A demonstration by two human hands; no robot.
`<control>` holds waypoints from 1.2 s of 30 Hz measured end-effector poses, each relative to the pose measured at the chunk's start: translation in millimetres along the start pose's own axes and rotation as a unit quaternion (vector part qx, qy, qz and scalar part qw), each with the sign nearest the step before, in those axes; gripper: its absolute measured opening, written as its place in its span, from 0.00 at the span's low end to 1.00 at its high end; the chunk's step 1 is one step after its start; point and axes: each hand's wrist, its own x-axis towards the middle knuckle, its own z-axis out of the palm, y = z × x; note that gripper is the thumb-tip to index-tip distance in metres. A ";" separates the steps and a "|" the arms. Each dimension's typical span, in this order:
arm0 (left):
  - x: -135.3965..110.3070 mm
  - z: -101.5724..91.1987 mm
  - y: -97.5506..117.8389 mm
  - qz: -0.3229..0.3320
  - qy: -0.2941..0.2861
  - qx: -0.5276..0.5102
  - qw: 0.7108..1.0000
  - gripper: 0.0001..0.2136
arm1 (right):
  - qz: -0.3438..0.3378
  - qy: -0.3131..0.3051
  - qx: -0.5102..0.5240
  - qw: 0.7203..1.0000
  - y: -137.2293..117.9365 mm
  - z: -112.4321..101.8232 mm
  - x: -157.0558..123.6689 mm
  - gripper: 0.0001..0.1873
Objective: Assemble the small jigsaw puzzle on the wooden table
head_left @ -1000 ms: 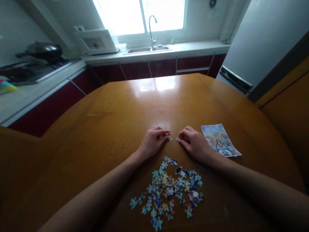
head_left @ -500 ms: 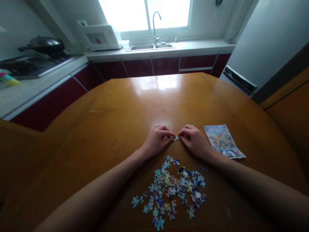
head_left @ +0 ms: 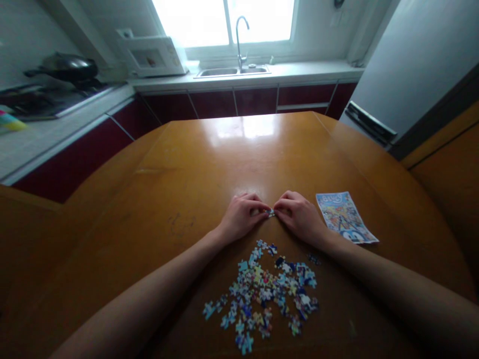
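My left hand [head_left: 241, 217] and my right hand [head_left: 299, 215] rest on the wooden table [head_left: 209, 159], fingertips meeting over small puzzle pieces [head_left: 271, 213] pinched between them. Both hands are closed in a pinch. The pieces touch each other between the fingers. Nearer to me lies a loose heap of colourful puzzle pieces [head_left: 265, 291], spread between my forearms. A printed picture sheet [head_left: 345, 216] lies flat just right of my right hand.
Beyond the table runs a kitchen counter with a sink and tap [head_left: 239, 65], a white microwave [head_left: 151, 55] and a black wok [head_left: 69, 67] on the hob at left. A grey fridge [head_left: 407, 65] stands at right. Dark red cabinets [head_left: 239, 102] line the counter.
My two hands have come together: a second ago each pinched a separate piece a little apart, and now the pieces meet between my fingertips. The view shifted slightly.
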 end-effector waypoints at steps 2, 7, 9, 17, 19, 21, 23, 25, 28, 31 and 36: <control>0.1 -0.3 -0.1 0.000 -0.002 0.001 1.000 0.04 | -0.004 -0.002 -0.007 1.000 0.1 -0.4 -0.1 0.07; -0.9 -0.7 0.7 -0.002 0.004 -0.007 1.000 0.03 | -0.018 -0.004 -0.013 1.000 0.1 -1.5 0.1 0.08; -1.4 -0.4 0.7 -0.002 0.007 -0.009 1.000 0.04 | -0.021 -0.002 -0.012 1.000 0.3 -2.0 0.5 0.07; -0.6 0.4 -1.0 0.004 0.001 -0.008 1.000 0.04 | -0.026 0.002 -0.007 1.000 3.0 -1.6 1.0 0.07; -0.5 0.3 -0.8 0.003 0.000 -0.008 1.000 0.04 | -0.030 -0.003 -0.007 1.000 4.2 -2.5 1.0 0.08; -0.5 -0.1 -0.4 0.000 -0.001 -0.005 1.000 0.04 | -0.039 -0.011 -0.007 0.999 5.7 -3.4 1.3 0.09; -0.7 -0.7 0.1 -0.004 -0.004 -0.002 1.000 0.04 | -0.047 -0.018 -0.008 0.999 7.1 -3.9 1.9 0.10; -0.9 -1.3 0.6 -0.008 -0.008 -0.001 1.000 0.04 | -0.052 -0.018 -0.010 0.998 8.0 -3.9 2.4 0.10; -1.0 -1.6 1.1 -0.009 -0.008 -0.003 1.000 0.04 | -0.058 -0.016 -0.013 0.998 8.3 -4.2 2.8 0.10; -0.9 -1.2 1.5 -0.009 -0.005 -0.003 1.000 0.03 | -0.075 -0.024 -0.027 0.997 8.0 -6.3 2.2 0.10; -0.7 -1.3 2.9 -0.018 0.002 -0.015 1.000 0.04 | -0.075 -0.023 -0.026 0.997 9.9 -6.7 1.5 0.10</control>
